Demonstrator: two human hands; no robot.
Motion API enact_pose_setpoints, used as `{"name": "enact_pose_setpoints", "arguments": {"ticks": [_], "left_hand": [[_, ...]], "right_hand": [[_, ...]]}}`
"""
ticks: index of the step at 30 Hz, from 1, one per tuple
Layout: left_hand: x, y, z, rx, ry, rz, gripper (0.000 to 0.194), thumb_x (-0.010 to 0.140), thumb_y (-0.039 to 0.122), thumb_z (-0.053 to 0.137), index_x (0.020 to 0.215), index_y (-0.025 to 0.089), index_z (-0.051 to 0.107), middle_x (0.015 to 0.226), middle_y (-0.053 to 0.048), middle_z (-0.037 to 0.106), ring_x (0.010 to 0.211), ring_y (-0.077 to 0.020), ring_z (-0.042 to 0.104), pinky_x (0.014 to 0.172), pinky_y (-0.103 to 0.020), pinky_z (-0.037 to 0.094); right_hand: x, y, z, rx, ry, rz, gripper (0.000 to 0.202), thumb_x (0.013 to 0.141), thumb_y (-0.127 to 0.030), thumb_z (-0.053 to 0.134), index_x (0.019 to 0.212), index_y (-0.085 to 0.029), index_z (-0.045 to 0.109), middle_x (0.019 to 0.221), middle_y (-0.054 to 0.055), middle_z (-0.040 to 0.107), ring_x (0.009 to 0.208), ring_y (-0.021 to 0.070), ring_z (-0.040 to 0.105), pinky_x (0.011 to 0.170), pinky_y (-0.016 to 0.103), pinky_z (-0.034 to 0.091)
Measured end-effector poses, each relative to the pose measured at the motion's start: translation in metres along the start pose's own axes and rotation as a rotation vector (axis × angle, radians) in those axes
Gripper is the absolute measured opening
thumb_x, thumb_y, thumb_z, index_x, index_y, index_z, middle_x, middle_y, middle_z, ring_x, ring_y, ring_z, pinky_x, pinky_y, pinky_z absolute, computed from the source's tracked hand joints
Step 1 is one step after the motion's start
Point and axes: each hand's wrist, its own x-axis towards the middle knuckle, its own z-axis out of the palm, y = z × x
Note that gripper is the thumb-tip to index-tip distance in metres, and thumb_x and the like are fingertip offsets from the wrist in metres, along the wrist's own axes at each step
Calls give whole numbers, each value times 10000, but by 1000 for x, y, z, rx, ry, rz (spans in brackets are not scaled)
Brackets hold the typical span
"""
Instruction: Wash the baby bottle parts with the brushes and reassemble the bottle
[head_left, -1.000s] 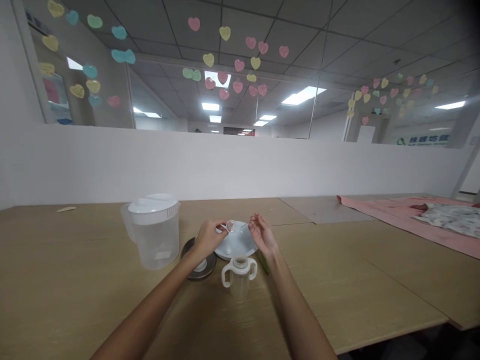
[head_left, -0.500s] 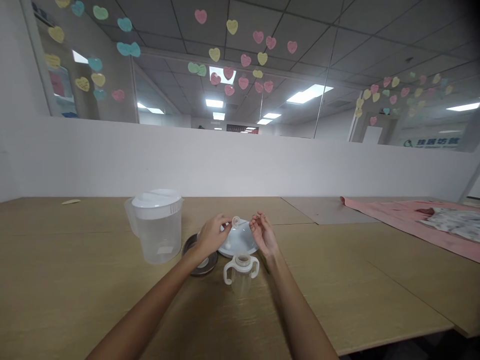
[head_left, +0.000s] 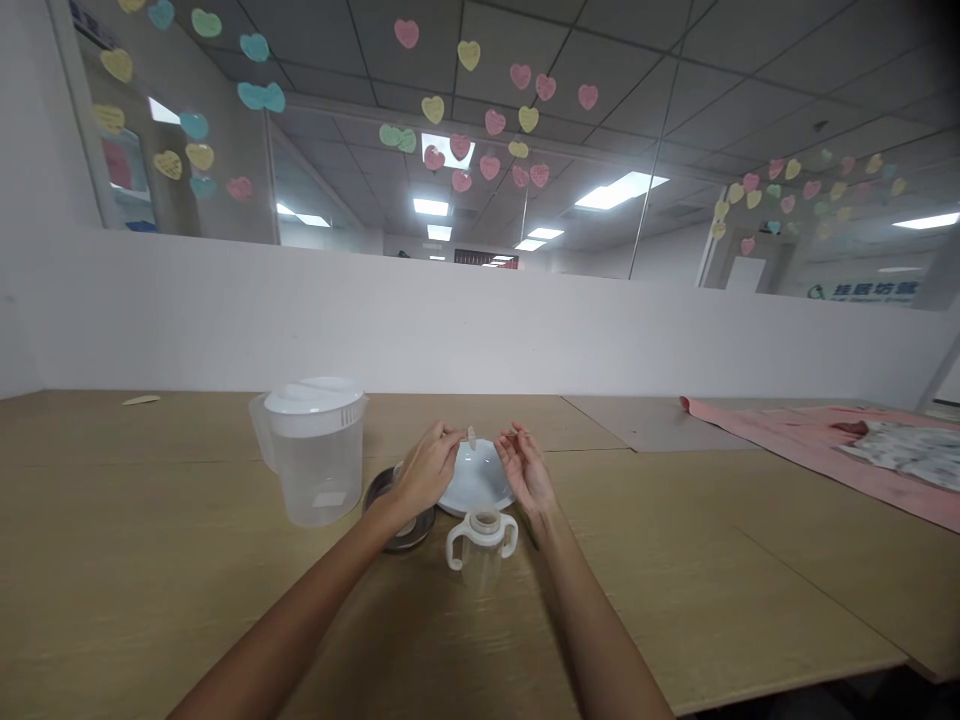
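Observation:
My left hand (head_left: 431,468) pinches a small translucent bottle nipple (head_left: 472,437) at its fingertips, above the far part of a white bowl (head_left: 476,485). Just right of it, my right hand (head_left: 529,470) is raised palm toward me. Its fingers are curled with the tips drawn together; anything between them is too small to make out. The two hands are apart. Below and nearer to me stands a clear baby bottle (head_left: 482,550), upright and uncapped, with two white handles. Partly behind my left wrist lies a dark metal dish (head_left: 409,535) holding pale parts.
A lidded clear plastic pitcher (head_left: 319,470) stands left of the dish. Under my right wrist a thin dark-green item (head_left: 528,528) lies partly hidden. A pink cloth (head_left: 772,435) with patterned fabric (head_left: 911,450) covers the far right. A white wall (head_left: 465,330) bounds the table's back.
The nipple has turned in my left fingers, from showing its round opening to appearing edge-on. My right fingertips have shifted slightly left. The bottle, bowl and pitcher stay put.

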Motion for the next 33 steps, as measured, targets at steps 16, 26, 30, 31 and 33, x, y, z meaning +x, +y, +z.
{"name": "enact_pose_setpoints", "arguments": {"ticks": [16, 26, 30, 31, 33], "left_hand": [[-1, -4, 6, 142, -78, 30, 360, 900, 150, 300, 1111, 194, 587, 914, -69, 549, 855, -180, 542, 760, -283, 415], [0, -5, 13, 181, -103, 71, 332, 849, 61, 327, 959, 177, 618, 889, -65, 566, 848, -174, 529, 741, -279, 416], [1, -2, 20, 150, -60, 97, 308, 838, 54, 341, 904, 166, 620, 889, -69, 573, 841, -178, 526, 757, -293, 421], [2, -1, 22, 137, -42, 98, 306, 839, 58, 343, 903, 167, 621, 886, -69, 571, 838, -179, 525, 759, -296, 421], [3, -2, 25, 91, -14, 92, 310, 846, 67, 337, 914, 169, 622, 880, -68, 564, 833, -178, 525, 753, -295, 424]], "right_hand": [[-1, 0, -1, -184, -69, 32, 177, 667, -317, 729, 788, -193, 695, 841, 33, 688, 827, 160, 623, 829, 346, 507], [-7, 1, 10, -290, -193, 105, 230, 689, -378, 703, 819, -188, 716, 1006, 77, 686, 983, 209, 603, 920, 385, 442], [-7, 1, 15, -323, -191, 101, 254, 675, -388, 712, 831, -187, 718, 1062, 89, 669, 1040, 220, 582, 963, 392, 408], [-7, 1, 15, -323, -193, 96, 254, 670, -386, 716, 829, -188, 719, 1074, 89, 664, 1060, 222, 573, 974, 393, 399], [-7, 1, 16, -320, -201, 86, 243, 664, -381, 721, 817, -191, 720, 1100, 88, 653, 1103, 224, 548, 992, 392, 384]]}}
